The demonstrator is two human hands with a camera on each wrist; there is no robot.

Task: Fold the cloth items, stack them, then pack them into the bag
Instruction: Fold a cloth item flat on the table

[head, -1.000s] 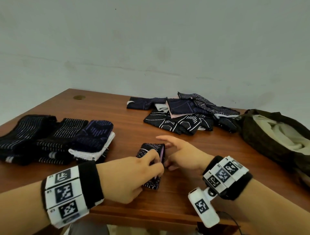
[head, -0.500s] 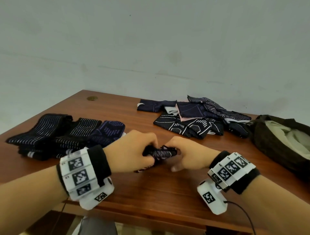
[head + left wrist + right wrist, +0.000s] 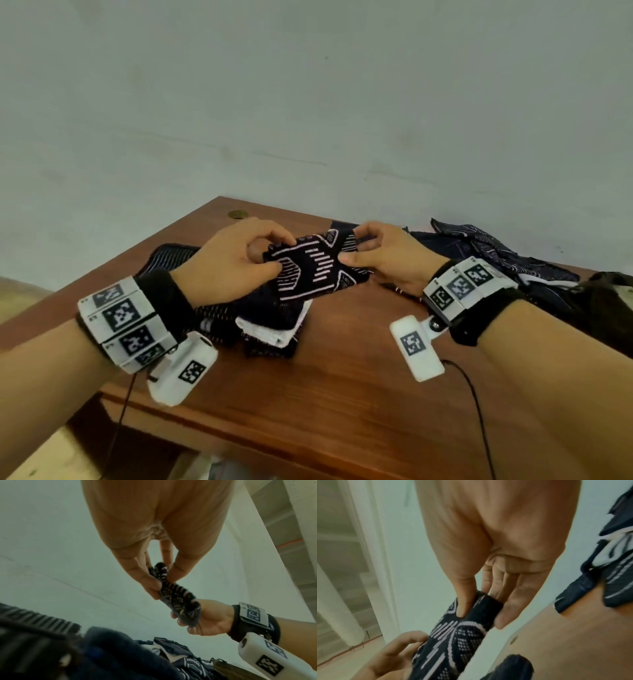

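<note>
Both forearms are bare. Each wrist wears a black wristband [image 3: 161,294] topped by a white band of square black-and-white code tags [image 3: 125,313]. A white camera box [image 3: 183,368] with its own tag hangs under each, lower left and lower right of the frame, trailing a thin black cable [image 3: 479,411].

Head view looks down from above; both close wrist views share the folded cloth [image 3: 313,265].

Left hand [image 3: 236,263] and right hand [image 3: 383,257] raised, each grip pinched shut, facing inward.
</note>
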